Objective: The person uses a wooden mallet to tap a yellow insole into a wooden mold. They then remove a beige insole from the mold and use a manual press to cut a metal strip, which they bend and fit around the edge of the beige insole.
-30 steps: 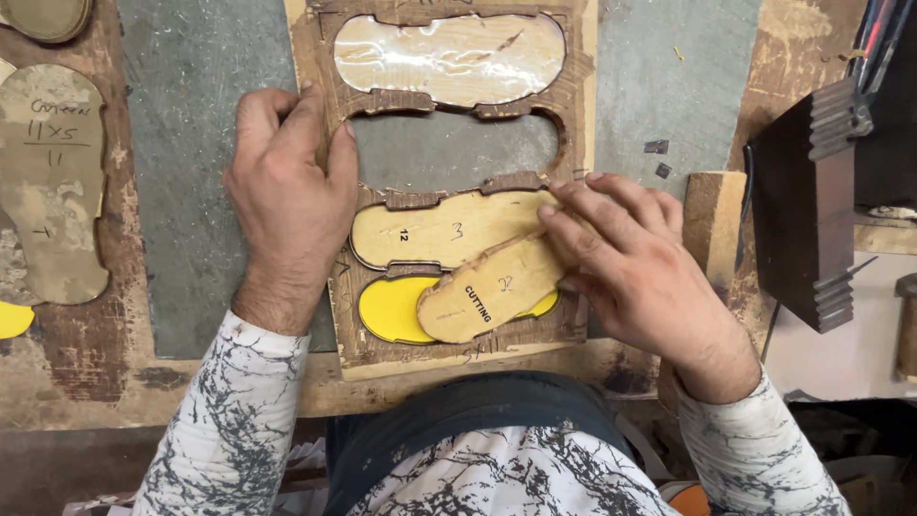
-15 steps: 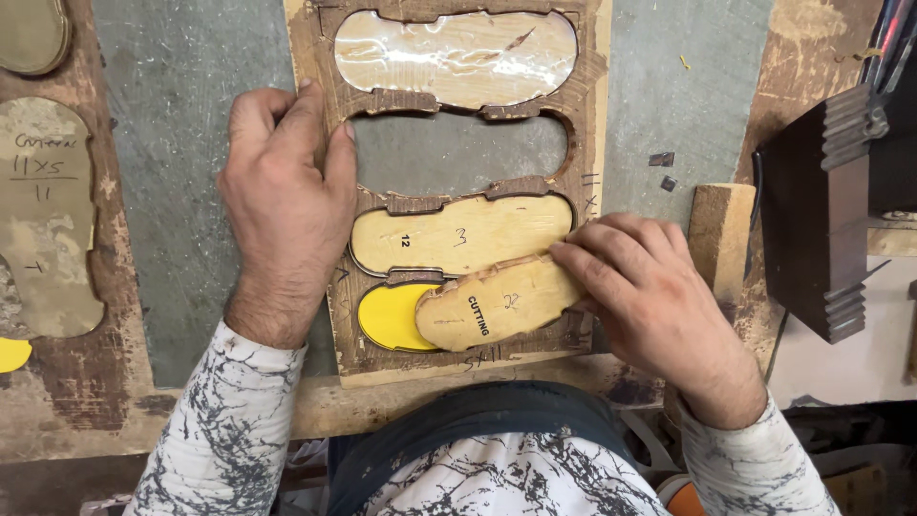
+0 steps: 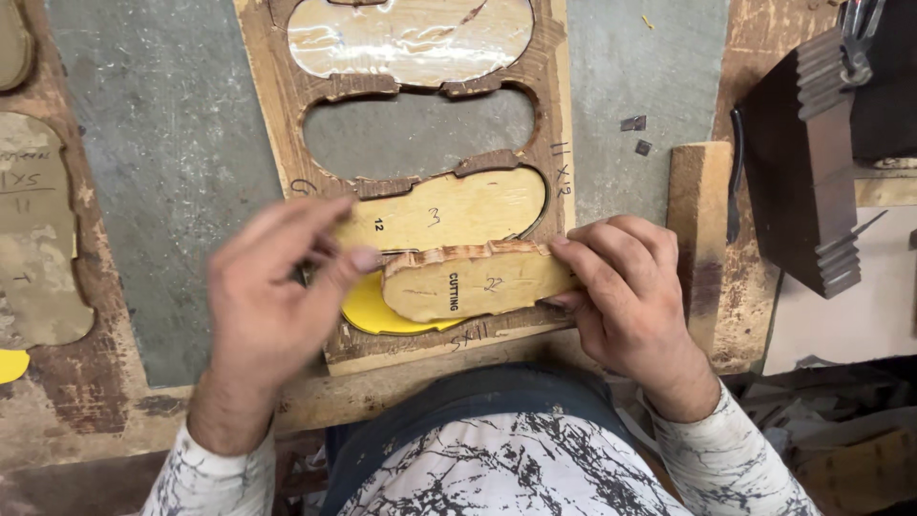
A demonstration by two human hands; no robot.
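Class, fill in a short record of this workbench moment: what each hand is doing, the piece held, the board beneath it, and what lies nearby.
Left hand: fingertips touch the toe end of the sole-shaped wooden template
Right hand: grips the template's other end
Template: held over the wooden cut-out board, edge serrated
Board: four sole-shaped openings; one shows a yellow sheet
Nearby: dark stepped wooden block at right

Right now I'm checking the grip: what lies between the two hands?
In the head view, a sole-shaped wooden template spans from the left hand to the right hand.
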